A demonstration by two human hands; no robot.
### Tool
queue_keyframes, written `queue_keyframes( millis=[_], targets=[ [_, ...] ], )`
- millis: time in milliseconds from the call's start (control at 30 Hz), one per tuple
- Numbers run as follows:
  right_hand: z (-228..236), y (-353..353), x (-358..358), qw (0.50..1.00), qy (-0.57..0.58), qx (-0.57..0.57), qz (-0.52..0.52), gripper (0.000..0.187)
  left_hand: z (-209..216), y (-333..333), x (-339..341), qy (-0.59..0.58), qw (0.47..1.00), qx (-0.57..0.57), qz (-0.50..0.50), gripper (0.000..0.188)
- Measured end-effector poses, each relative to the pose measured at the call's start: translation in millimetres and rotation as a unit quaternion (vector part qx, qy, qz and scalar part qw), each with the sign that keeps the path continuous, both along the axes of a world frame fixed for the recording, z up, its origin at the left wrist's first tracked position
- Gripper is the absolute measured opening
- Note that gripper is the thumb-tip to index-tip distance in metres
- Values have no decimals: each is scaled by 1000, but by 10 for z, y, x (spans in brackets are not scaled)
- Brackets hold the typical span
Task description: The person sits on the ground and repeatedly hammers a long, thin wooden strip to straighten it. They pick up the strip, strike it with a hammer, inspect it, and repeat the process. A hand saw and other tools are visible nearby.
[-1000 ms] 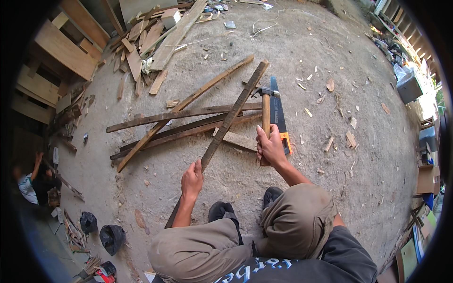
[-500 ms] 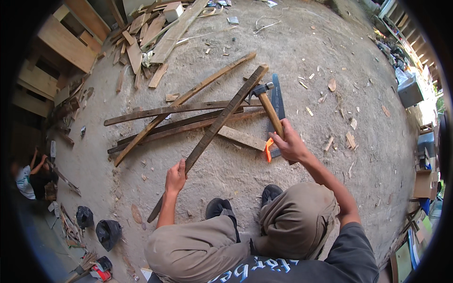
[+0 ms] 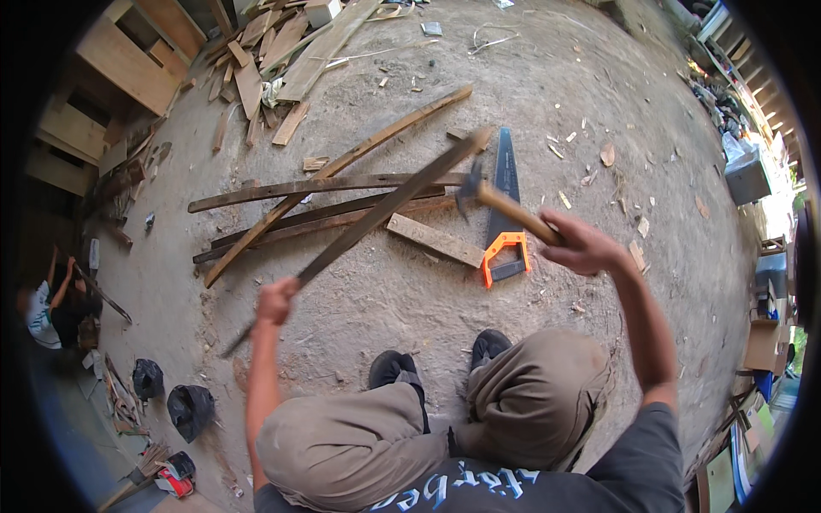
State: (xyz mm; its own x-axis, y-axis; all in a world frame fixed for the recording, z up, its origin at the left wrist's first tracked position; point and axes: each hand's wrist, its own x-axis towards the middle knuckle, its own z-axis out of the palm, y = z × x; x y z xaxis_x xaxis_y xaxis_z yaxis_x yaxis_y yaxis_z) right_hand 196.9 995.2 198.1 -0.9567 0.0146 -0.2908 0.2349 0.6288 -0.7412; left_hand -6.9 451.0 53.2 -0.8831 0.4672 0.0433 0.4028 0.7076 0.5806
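My left hand point(image 3: 277, 301) grips a long dark wooden strip point(image 3: 376, 215) near its lower end; the strip slants up and to the right, blurred at its far tip. My right hand point(image 3: 584, 243) is closed round the wooden handle of a claw hammer point(image 3: 516, 211). The hammer's head is beside the strip's upper part, smeared by motion; whether they touch I cannot tell. On the ground beyond the hammer lies a handsaw point(image 3: 506, 184) with an orange and black handle. A short wooden block point(image 3: 434, 241) rests left of the saw handle, partly below the held strip.
Several long wooden strips point(image 3: 325, 184) lie crossed on the dirt ground ahead. Scrap boards point(image 3: 304, 73) are heaped at the far left. Black plastic bags point(image 3: 190, 410) sit at the lower left. Another person point(image 3: 64, 299) handles a long piece at the left edge. Boxes point(image 3: 764, 344) line the right side.
My left hand has moved left and up with the strip. My right hand has swung right and up, tilting the hammer flatter and uncovering the saw's handle.
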Motion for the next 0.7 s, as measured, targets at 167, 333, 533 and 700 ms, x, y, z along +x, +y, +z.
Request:
queue_keyframes(
  millis=[167,333,533,700],
  targets=[
    [-126,191,312,992,-117,-33,22,37,540,-401,-33,-19,978,-189,88,66],
    [-310,-143,217,973,-179,-83,-119,44,56,-310,119,-144,984,0,107,76],
    [-1993,-554,867,972,25,17,-234,41,-332,472,756,-267,954,114,76,74],
    [-2388,-657,1071,954,123,39,-272,39,-339,1229,1127,-357,927,103,47,47]
  ],
)
